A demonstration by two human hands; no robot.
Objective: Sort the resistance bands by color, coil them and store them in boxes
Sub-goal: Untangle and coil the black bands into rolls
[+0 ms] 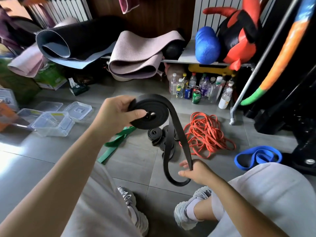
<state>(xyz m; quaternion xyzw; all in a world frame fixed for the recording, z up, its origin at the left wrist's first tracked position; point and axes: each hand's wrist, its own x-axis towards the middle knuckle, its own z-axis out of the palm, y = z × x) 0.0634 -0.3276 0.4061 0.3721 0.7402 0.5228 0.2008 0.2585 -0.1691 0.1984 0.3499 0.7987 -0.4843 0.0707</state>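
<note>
Black resistance band (150,112): half coiled, held above the grey floor tiles (136,161); your left hand (116,113) clamps the coil, thumb pressed on its face, fingers curled behind. Loose tail hangs to your right hand (196,171), pinched between thumb and fingers. Beneath the coil: finished black coils (156,135). Right of them: orange bands (207,134), blue band (258,156). Left: green band (116,142), clear plastic boxes (53,124).

Three clear boxes (51,123), two lids (77,110).
</note>
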